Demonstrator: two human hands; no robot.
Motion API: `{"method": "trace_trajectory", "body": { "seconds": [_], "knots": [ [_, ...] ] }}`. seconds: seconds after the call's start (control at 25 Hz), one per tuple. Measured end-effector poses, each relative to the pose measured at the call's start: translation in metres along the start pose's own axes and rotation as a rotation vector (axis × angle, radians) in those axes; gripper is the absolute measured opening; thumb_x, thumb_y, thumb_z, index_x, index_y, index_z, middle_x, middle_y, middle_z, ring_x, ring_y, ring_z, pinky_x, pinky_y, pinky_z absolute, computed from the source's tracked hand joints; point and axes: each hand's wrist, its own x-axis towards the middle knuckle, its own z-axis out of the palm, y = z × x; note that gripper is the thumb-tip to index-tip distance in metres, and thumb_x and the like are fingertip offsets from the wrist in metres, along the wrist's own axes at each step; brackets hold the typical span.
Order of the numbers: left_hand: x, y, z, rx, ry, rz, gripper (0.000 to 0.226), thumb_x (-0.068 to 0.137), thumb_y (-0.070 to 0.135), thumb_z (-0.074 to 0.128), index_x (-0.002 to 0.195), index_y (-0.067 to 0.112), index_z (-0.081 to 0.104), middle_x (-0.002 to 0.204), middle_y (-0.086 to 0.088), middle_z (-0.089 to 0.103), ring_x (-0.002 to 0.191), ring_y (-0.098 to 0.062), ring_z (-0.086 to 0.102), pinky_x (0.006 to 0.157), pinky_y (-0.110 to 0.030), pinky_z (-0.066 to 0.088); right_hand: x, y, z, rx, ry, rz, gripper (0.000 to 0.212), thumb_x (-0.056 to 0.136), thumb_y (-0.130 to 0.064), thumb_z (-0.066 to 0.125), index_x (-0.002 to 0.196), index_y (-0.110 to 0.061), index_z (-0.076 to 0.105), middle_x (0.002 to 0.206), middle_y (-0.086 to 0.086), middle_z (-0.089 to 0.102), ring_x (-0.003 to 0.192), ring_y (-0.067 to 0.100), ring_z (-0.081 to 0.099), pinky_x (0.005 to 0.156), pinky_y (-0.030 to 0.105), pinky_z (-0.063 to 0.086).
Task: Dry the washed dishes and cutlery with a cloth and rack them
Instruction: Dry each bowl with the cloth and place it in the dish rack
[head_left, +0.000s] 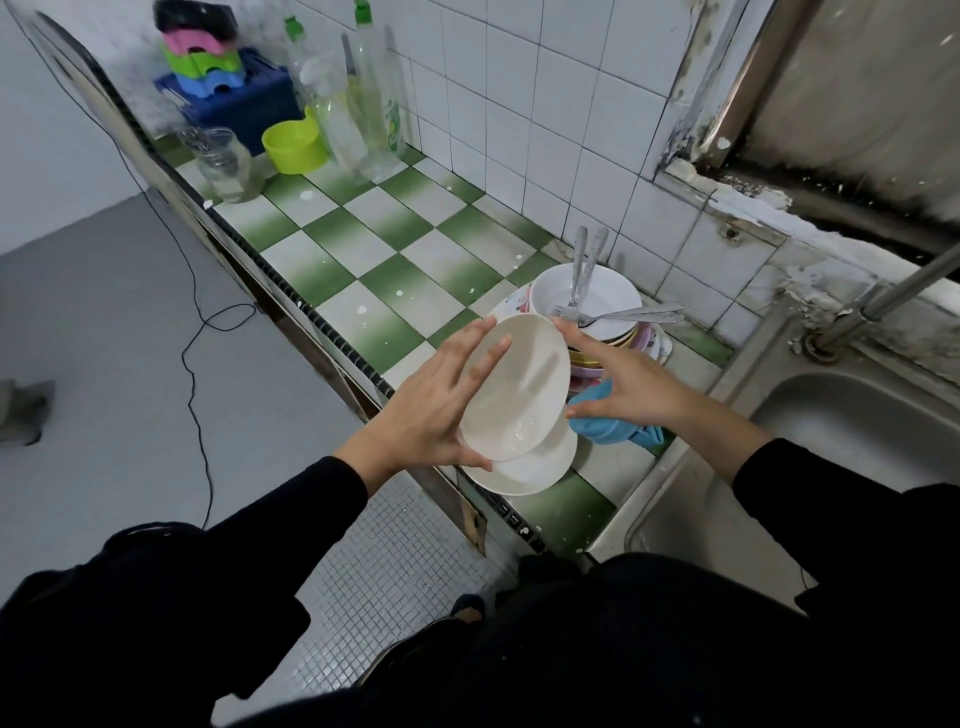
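Two hands (426, 410) (628, 384), one bowl (519, 389) held, four utensils (631, 313)

Gripping white bowl (519, 387) at left rim with left hand (431, 410), fingers spread, thumb under lower edge; touching right rim with right hand (623, 384) fingertips. Tilted, above white plate (540, 465) on checkered counter (374, 260). Behind: stack of bowls (618, 340), cutlery (631, 313) in top one. Under right hand: blue cloth (605, 428). Right: steel sink (857, 431)

Green-and-white checked tile worktop (384, 260). Far end: blue crate (249, 104), clear bottles (363, 104), lime-green tub (292, 147), glass jar (223, 163). Near the sink: bowl stack (623, 340), blue cloth (602, 426), white plate (535, 462) at the front edge.
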Motion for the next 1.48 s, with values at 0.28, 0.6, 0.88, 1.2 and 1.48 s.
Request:
{"method": "trace_trajectory", "body": {
  "seconds": [0.28, 0.6, 0.88, 1.2, 1.48],
  "knots": [
    [0.004, 0.002, -0.003, 0.103, -0.016, 0.053, 0.129, 0.059, 0.059, 0.084, 0.151, 0.015, 0.005, 0.154, -0.022, 0.01, 0.145, -0.043, 0.013, 0.119, -0.048, 0.013, -0.005, -0.001, 0.002, 0.119, 0.098, 0.005, 0.097, 0.079, -0.029, 0.079, 0.14, -0.062, 0.012, 0.137, -0.038, 0.034, 0.104, -0.02, 0.052, 0.098, 0.029, 0.045],
    [0.002, 0.008, -0.007, 0.146, 0.033, 0.05, 0.143, 0.048, 0.047, 0.095, 0.149, 0.005, 0.002, 0.154, -0.02, 0.013, 0.144, -0.039, 0.016, 0.118, -0.044, 0.022, -0.011, -0.009, -0.001, 0.145, 0.151, -0.039, 0.096, 0.078, -0.03, 0.079, 0.142, -0.058, 0.013, 0.137, -0.027, 0.038, 0.138, 0.007, 0.036, 0.11, 0.034, 0.036],
    [0.008, 0.013, -0.023, 0.273, 0.123, 0.075, 0.145, 0.047, 0.035, 0.096, 0.152, 0.009, -0.002, 0.155, -0.017, 0.013, 0.149, -0.03, 0.003, 0.115, -0.053, 0.021, -0.019, -0.022, -0.004, 0.304, 0.256, -0.07, 0.096, 0.074, -0.027, 0.083, 0.139, -0.061, 0.021, 0.149, -0.018, 0.039, 0.137, 0.005, 0.037, 0.113, 0.044, 0.035],
    [0.006, 0.011, -0.037, 0.213, 0.19, 0.002, 0.135, 0.056, 0.038, 0.093, 0.151, 0.009, 0.001, 0.154, -0.025, 0.01, 0.143, -0.045, 0.015, 0.121, -0.036, 0.005, -0.026, -0.035, -0.01, 0.398, 0.318, -0.111, 0.093, 0.073, -0.02, 0.083, 0.139, -0.051, 0.025, 0.146, -0.026, 0.035, 0.139, -0.004, 0.029, 0.109, 0.047, 0.04],
    [0.013, 0.012, -0.052, 0.133, 0.13, 0.075, 0.125, 0.057, 0.054, 0.088, 0.15, 0.021, 0.011, 0.154, -0.023, 0.009, 0.144, -0.047, 0.009, 0.114, -0.06, 0.021, -0.032, -0.039, -0.011, 0.471, 0.336, -0.136, 0.093, 0.072, -0.017, 0.084, 0.139, -0.049, 0.028, 0.14, -0.039, 0.035, 0.138, -0.009, 0.029, 0.099, 0.043, 0.049]
  ]
}}
